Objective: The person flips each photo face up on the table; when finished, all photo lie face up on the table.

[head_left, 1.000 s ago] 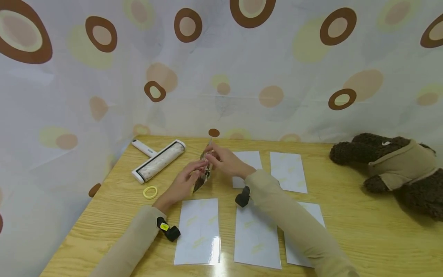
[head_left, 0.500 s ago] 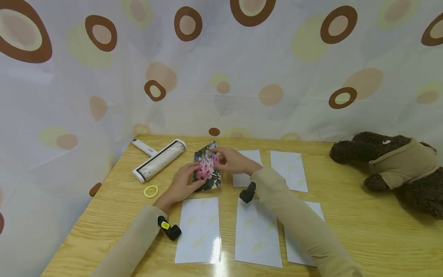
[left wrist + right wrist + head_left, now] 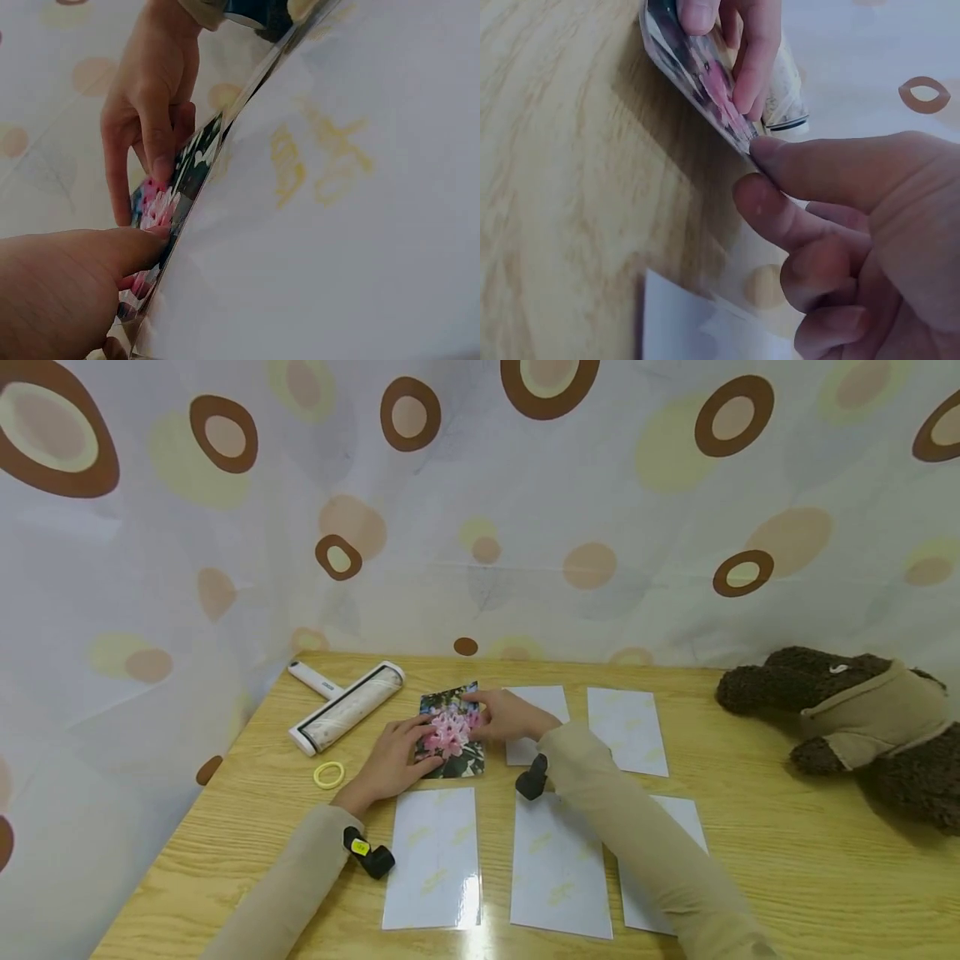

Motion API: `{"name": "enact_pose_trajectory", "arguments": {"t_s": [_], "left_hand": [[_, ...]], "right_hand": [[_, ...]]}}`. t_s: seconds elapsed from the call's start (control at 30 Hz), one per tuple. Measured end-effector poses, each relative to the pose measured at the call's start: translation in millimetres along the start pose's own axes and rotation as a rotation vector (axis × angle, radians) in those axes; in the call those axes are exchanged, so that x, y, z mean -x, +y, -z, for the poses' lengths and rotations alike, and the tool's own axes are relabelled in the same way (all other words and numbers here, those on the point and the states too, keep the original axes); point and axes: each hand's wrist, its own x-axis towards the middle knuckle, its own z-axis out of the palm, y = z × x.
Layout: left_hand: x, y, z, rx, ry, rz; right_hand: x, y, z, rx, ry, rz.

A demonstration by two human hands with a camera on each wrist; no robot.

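A glossy photo of pink flowers (image 3: 448,737) is face up near the back of the table. My left hand (image 3: 388,764) rests on its left side, thumb and fingertips spread over the picture. At the opposite edge my right hand (image 3: 512,717) pinches the photo; the right wrist view shows the thumb (image 3: 817,169) over the rim and the index finger below. That rim stands above the wood, with a shadow under it. In the left wrist view, a white sheet with yellow marks (image 3: 322,225) fills the near side.
Behind the left hand lie a white lint roller (image 3: 348,708) and a yellow ring (image 3: 328,775). Several white sheets lie in two rows, one front left (image 3: 431,860), one back right (image 3: 627,731). A brown plush toy (image 3: 870,718) is at the right, with a patterned curtain (image 3: 480,510) behind.
The photo, first seen nearly edge-on between both hands, has turned to show its flower side and come down flatter toward the table. My left fingers have spread across it.
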Motion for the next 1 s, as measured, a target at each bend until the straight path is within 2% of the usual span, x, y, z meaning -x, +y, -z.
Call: {"name": "enact_pose_trajectory", "arguments": {"t_s": [0.27,0.5,0.63,0.77,1.0], "left_hand": [[1.6,-1.8,2.2,-0.024,-0.01,0.021],[1.5,-2.7,4.1,-0.008,-0.024,0.036],[1.1,-3.0,2.1,-0.008,-0.022,0.029],[0.3,-4.9,1.6,0.005,-0.03,0.027],[-0.7,-3.6,7.8,0.096,-0.04,0.048]], "right_hand": [[-8,-2,0,0.076,-0.08,-0.001],[-11,-10,-3,0.22,-0.104,-0.053],[-9,-12,-4,0.263,-0.108,-0.058],[-7,-10,-6,0.236,-0.105,-0.047],[2,4,-6,0.076,-0.054,0.009]]}}
